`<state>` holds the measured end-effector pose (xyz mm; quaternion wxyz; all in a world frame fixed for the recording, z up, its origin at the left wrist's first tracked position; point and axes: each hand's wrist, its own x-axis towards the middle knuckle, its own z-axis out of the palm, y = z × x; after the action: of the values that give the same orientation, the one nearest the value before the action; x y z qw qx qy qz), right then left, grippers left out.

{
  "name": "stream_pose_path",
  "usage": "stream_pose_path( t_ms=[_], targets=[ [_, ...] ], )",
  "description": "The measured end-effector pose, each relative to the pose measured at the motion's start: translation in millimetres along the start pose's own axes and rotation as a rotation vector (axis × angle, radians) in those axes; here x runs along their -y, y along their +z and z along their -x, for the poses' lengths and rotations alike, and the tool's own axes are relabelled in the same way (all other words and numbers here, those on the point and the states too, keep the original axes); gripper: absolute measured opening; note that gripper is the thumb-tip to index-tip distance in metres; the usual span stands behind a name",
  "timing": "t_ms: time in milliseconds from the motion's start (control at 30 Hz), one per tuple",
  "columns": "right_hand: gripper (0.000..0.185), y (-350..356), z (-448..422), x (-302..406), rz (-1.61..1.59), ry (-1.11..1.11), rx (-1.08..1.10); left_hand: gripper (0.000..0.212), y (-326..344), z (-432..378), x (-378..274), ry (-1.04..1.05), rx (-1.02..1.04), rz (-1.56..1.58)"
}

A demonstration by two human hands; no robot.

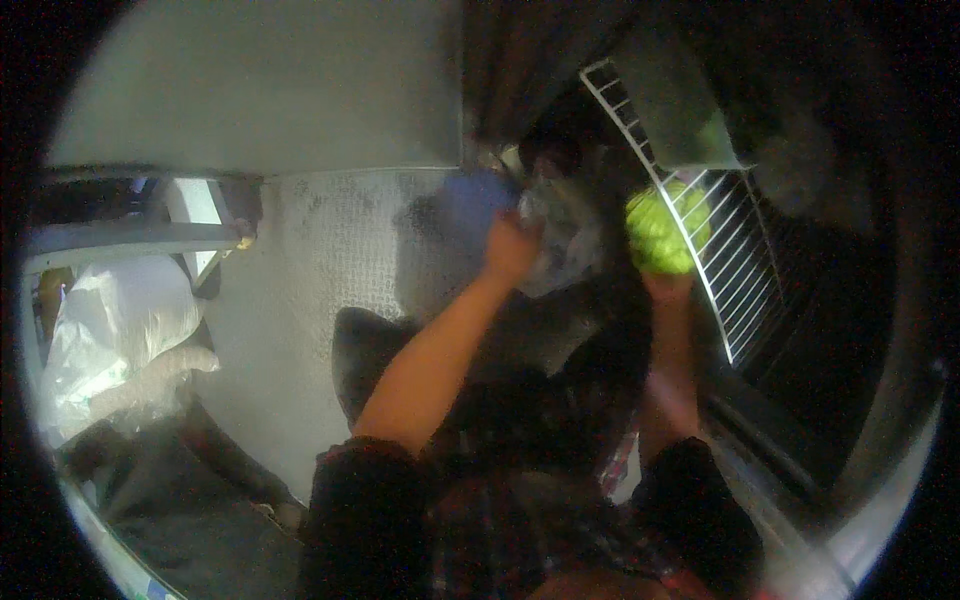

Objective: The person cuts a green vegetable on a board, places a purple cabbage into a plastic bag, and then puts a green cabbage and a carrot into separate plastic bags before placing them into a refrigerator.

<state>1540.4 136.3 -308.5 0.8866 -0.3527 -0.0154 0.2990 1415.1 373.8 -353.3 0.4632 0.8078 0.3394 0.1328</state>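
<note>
My right hand holds a round, bumpy, bright green item, perhaps a leafy vegetable, beside and partly behind a white wire shelf. The shelf's bars hide part of it. To the left, the fingers of my left hand are closed on the edge of a clear plastic bag. What the bag contains is too dark to tell. A blue thing, blurred, lies just beyond my left hand.
A grey panel stands at upper left above a textured metal floor. White plastic sacks sit at far left near a metal frame. A pale, flat piece lies against the wire shelf. Dark surroundings hide much at right.
</note>
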Motion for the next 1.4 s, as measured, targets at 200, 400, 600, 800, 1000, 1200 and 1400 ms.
stream_pose_path(
  t_ms=[200,400,600,800,1000,1200,1400],
  targets=[
    [0.051,24,-3,-77,-0.049,0.169,0.076,0.032,-25,-17,-23,-0.026,0.252,0.060],
    [0.051,32,-11,-74,0.184,0.440,-0.259,0.024,-102,-14,-62,-0.193,0.257,0.390],
    [0.056,30,-13,-59,0.464,0.541,-0.443,0.022,-129,26,-85,-0.143,0.517,0.589],
    [0.044,21,-29,-3,1.439,0.334,-0.139,0.020,-170,40,-116,-0.187,0.358,0.735],
    [0.039,51,-129,-16,1.564,-0.069,-0.355,0.023,-179,74,-143,-0.331,0.411,0.837],
    [0.052,12,-220,-65,1.420,-0.249,-0.266,0.031,-186,69,-119,-0.400,0.240,0.839],
    [0.068,8,-179,-32,0.973,-0.160,-0.256,0.039,-209,53,-111,-0.540,0.139,0.827]
  ],
)
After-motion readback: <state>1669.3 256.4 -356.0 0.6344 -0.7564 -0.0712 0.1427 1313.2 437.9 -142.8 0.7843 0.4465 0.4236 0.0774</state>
